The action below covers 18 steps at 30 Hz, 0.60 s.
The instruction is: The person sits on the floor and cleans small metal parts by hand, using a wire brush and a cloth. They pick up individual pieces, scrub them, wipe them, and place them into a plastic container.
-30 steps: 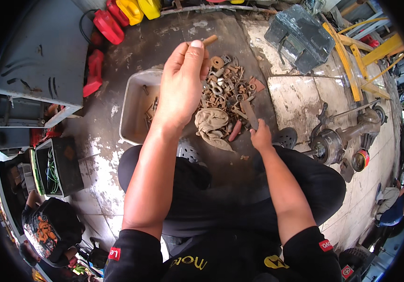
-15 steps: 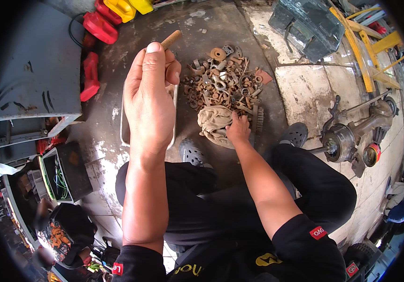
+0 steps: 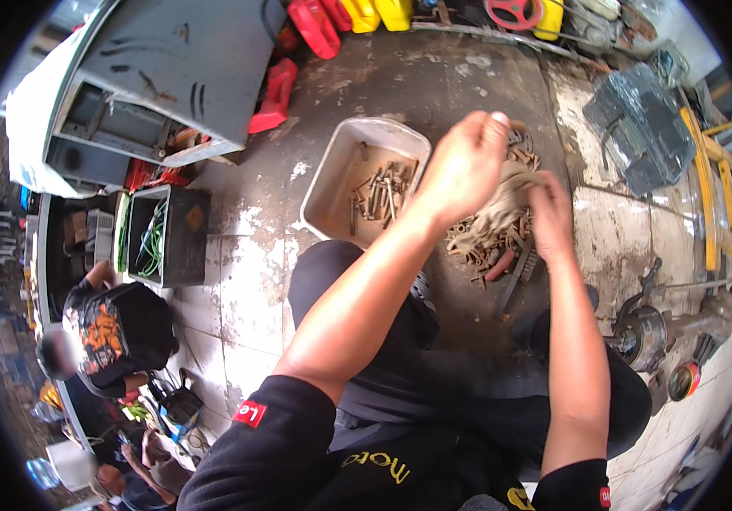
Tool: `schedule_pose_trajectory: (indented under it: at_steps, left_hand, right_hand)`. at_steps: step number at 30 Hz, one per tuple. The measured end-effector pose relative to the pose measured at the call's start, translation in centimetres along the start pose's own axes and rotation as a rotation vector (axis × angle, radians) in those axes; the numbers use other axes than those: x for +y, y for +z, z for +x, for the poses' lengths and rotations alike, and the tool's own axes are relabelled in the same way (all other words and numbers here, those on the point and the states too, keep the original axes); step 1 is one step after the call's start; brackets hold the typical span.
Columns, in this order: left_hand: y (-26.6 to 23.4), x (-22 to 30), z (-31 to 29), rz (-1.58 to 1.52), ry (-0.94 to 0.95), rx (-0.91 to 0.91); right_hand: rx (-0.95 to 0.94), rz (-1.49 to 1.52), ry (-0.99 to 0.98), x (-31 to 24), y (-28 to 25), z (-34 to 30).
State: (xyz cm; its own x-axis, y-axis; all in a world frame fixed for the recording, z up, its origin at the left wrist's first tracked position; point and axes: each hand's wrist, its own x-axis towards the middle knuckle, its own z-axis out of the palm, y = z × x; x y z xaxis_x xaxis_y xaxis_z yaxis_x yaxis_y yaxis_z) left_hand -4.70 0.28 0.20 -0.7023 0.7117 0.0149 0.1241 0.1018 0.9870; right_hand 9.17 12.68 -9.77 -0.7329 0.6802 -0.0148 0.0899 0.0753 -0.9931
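My left hand [image 3: 471, 163] is raised over the pile of rusty hardware [image 3: 478, 255], its fingers closed around a bolt [image 3: 517, 125] of which only a brownish end shows past the thumb. Bunched in my right hand [image 3: 551, 213] is a beige cloth rag [image 3: 502, 209], lifted above the pile and slightly blurred. Part of the pile lies hidden behind the rag and hands. A wire brush [image 3: 521, 274] with a dark handle rests at the near right side of the pile. To the left, a shallow grey bin [image 3: 319, 181] holds several rusty bolts [image 3: 383, 189].
A grey metal cabinet [image 3: 183, 72] lies at the far left, beside red jerrycans [image 3: 275, 95]. At the right are a dark toolbox [image 3: 643, 128], a yellow frame [image 3: 700, 183] and an axle part [image 3: 638, 336]. Another person [image 3: 119, 332] sits at the left.
The rag has come up off the floor in my right hand. My left hand has moved right with the bolt, toward the rag. The view has shifted, uncovering the bin of bolts.
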Motion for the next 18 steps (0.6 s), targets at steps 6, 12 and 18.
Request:
schedule_pose_trajectory:
  at_steps: [6,12,18]
  left_hand:
    - [1.2,1.8,-0.9,0.299,0.024,-0.219]
    - [3.8,1.0,-3.6,-0.292,-0.149,-0.56]
    - [3.6,2.1,-4.3,-0.412,-0.391,-0.737]
  right_hand:
    - [0.159,0.326,-0.128,-10.2,-2.5,-1.3]
    - [-0.097,-0.249,-0.307,-12.2,-4.5,-6.4]
    - [-0.105,-0.614,-0.407,-11.4,-5.6,-7.1]
